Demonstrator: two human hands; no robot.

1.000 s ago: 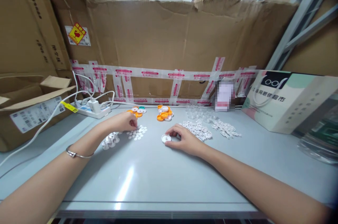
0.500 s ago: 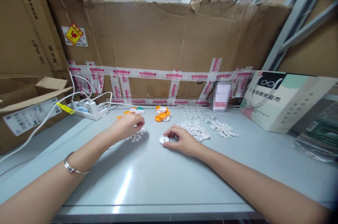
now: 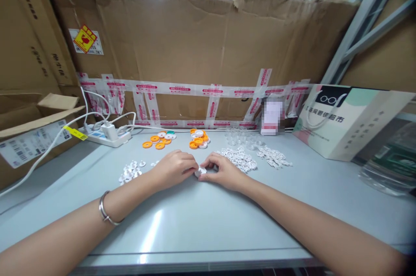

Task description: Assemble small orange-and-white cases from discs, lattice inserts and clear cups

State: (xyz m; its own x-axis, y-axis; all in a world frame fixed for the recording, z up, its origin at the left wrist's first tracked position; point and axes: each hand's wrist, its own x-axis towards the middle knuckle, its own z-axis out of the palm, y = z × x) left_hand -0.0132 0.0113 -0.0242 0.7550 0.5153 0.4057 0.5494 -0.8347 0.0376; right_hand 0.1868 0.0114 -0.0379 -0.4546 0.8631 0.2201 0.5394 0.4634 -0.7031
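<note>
My right hand [image 3: 224, 172] grips a small white round plastic cap [image 3: 202, 171] between thumb and fingers, low over the table. My left hand [image 3: 177, 165] is closed in a pinch at the left side of the same cap; whatever its fingertips hold is too small and hidden to make out. Left of my left forearm lies a pile of small white stemmed pieces [image 3: 130, 172]. Some more small white pieces [image 3: 155, 163] are partly covered by my left hand. Just beyond my right hand is a heap of small white plastic parts [image 3: 238, 159].
Orange and white rings [image 3: 159, 140] and stacked caps [image 3: 198, 139] lie at the back. Clear plastic pieces [image 3: 243, 138] and more white parts [image 3: 273, 157] lie to the right. A power strip [image 3: 108, 136], an open carton [image 3: 39, 133], a paper bag [image 3: 338, 124] and a bottle [image 3: 391, 159] flank the table [image 3: 208, 224].
My left hand has moved right and toward me, from over the small white pieces to the cap in my right hand. My right hand keeps its hold; the view has shifted slightly.
</note>
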